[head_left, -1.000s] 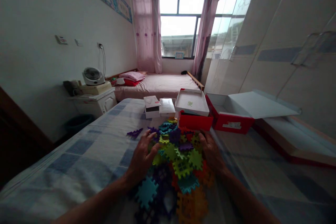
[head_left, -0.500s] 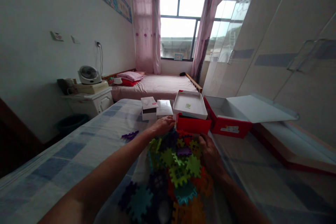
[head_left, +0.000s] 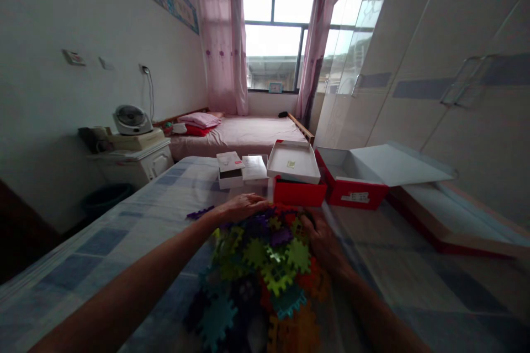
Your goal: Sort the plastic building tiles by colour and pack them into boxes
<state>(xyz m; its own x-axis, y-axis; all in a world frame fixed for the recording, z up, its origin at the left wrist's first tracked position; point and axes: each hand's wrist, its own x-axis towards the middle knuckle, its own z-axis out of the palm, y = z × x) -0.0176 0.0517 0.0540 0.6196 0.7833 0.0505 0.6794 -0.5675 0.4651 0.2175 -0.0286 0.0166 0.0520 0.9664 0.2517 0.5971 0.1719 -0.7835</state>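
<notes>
A heap of colourful plastic interlocking tiles (head_left: 275, 273) with toothed edges lies in front of me on the checked bedsheet. Green, purple, teal, orange and red ones show. My left hand (head_left: 248, 205) reaches over the far left of the heap, fingers stretched out flat along its back edge. At the heap's right side is my right hand (head_left: 321, 234), its fingers apart and touching the outer tiles near a yellow-green one (head_left: 297, 227). Neither hand grips a tile that I can see. A purple tile (head_left: 201, 212) lies just left of the heap, partly behind my left forearm.
Behind the heap stand a small white box (head_left: 230, 179) and a red box (head_left: 298, 193) with a white tray-like lid (head_left: 293, 160) on top. Further right are an open red box (head_left: 358, 196) and a large shallow lid (head_left: 451, 226). A pink-covered bed (head_left: 256, 129) lies beyond.
My left hand has come lower and nearer, onto the heap's far edge. My right hand stays at the right side. The whole view has shifted slightly.
</notes>
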